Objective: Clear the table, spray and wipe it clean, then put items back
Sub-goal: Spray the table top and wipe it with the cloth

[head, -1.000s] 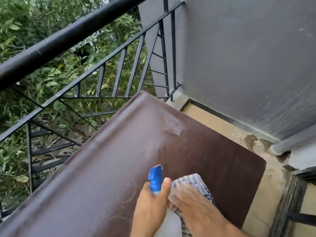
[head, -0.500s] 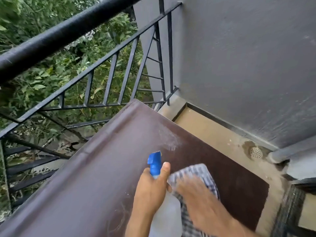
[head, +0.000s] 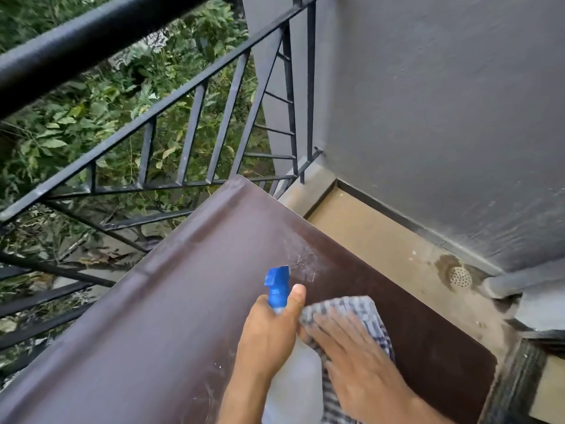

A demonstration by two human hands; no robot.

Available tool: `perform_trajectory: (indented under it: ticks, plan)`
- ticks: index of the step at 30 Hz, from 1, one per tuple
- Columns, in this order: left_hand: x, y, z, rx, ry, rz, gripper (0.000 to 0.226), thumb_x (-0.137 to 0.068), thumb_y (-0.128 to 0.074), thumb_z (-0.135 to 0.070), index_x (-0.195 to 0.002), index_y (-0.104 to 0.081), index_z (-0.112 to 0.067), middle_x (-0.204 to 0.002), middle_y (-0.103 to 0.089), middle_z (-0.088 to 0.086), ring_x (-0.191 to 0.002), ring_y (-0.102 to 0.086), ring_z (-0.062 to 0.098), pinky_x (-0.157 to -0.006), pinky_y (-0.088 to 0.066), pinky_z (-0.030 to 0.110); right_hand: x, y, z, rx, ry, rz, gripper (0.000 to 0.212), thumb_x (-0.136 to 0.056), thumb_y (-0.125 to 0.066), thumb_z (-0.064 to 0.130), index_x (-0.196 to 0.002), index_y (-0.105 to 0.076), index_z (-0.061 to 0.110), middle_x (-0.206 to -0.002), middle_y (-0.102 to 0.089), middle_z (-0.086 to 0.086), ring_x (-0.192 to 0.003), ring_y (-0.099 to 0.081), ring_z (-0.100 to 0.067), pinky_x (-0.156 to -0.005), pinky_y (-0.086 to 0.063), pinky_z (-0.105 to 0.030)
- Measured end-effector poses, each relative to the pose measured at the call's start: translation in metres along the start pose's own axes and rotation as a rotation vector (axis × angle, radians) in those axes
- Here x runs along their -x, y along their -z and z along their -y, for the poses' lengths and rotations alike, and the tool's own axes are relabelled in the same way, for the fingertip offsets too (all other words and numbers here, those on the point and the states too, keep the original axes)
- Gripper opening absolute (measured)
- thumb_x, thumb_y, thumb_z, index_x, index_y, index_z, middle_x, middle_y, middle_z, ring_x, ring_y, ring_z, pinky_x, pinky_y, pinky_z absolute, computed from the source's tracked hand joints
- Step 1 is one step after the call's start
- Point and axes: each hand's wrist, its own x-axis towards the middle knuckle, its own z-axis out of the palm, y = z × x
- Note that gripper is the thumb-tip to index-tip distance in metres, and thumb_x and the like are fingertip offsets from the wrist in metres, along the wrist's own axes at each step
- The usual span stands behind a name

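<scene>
Spray bottle (head: 292, 377) and cloth (head: 363, 319) at work on the brown bench (head: 159, 316).

The left hand (head: 269, 332) is wrapped around the neck of the clear bottle, thumb up beside its blue nozzle (head: 278, 284), which points toward a pale wet patch (head: 301, 260) on the bench top. Just to its right, the right hand (head: 357, 356) lies flat with fingers spread, pressing the checked cloth onto the bench; the two hands nearly touch. The bench shows faint dust and scratches near the bottom edge. A black railing (head: 128, 139) runs along its far side, with green leaves (head: 101, 105) beyond. To the right are a tan floor (head: 382, 249), a round drain (head: 460, 276) and a grey wall (head: 443, 102).
</scene>
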Motion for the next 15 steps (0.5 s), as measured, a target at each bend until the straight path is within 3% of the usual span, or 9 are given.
perform_trajectory:
  ticks: [2,6,9,11,15]
  plan:
    - [0.002,0.002,0.002,0.014,0.009,0.011,0.075,-0.082,-0.04,-0.076,-0.083,-0.062,-0.004,-0.064,-0.066,-0.002,-0.052,-0.052,0.007,-0.06,-0.042,0.028,-0.04,0.003,-0.007,-0.042,-0.065,-0.037,0.055,-0.09,-0.051,0.016,-0.144,-0.049,0.008,-0.151,-0.047,-0.008,-0.144,-0.037,-0.03,-0.118,-0.029,-0.049]
    - [0.007,0.008,0.002,0.055,-0.01,-0.05,0.054,-0.09,-0.046,-0.067,-0.076,-0.054,-0.015,-0.054,-0.059,-0.009,-0.048,-0.049,0.003,-0.06,-0.04,0.028,-0.107,-0.012,-0.021,-0.069,-0.17,0.004,0.049,-0.097,-0.04,0.021,-0.142,-0.049,0.005,-0.148,-0.049,-0.013,-0.142,-0.039,-0.033,-0.114,-0.034,-0.054]
    - [0.01,0.01,0.007,0.06,-0.026,-0.026,0.058,-0.089,-0.044,-0.069,-0.081,-0.057,-0.013,-0.066,-0.073,0.001,-0.056,-0.06,0.006,-0.068,-0.05,0.03,-0.131,-0.016,-0.023,-0.017,-0.219,0.026,0.054,-0.092,-0.038,0.022,-0.14,-0.051,0.002,-0.146,-0.051,-0.016,-0.14,-0.042,-0.037,-0.114,-0.034,-0.057]
    - [0.012,0.011,0.01,0.088,-0.008,-0.04,0.055,-0.09,-0.045,-0.069,-0.086,-0.056,-0.015,-0.069,-0.074,0.003,-0.063,-0.065,0.013,-0.072,-0.053,0.033,-0.126,-0.017,-0.019,0.008,-0.208,0.013,0.054,-0.092,-0.037,0.021,-0.141,-0.05,0.002,-0.147,-0.05,-0.016,-0.14,-0.041,-0.036,-0.115,-0.032,-0.056]
    - [0.013,0.012,0.008,0.077,0.014,-0.076,0.059,-0.083,-0.045,-0.072,-0.084,-0.056,-0.014,-0.071,-0.072,0.001,-0.061,-0.059,0.012,-0.065,-0.047,0.031,-0.073,-0.021,-0.011,0.058,-0.142,-0.062,0.055,-0.091,-0.05,0.015,-0.144,-0.047,0.002,-0.149,-0.047,-0.015,-0.144,-0.037,-0.033,-0.115,-0.032,-0.055]
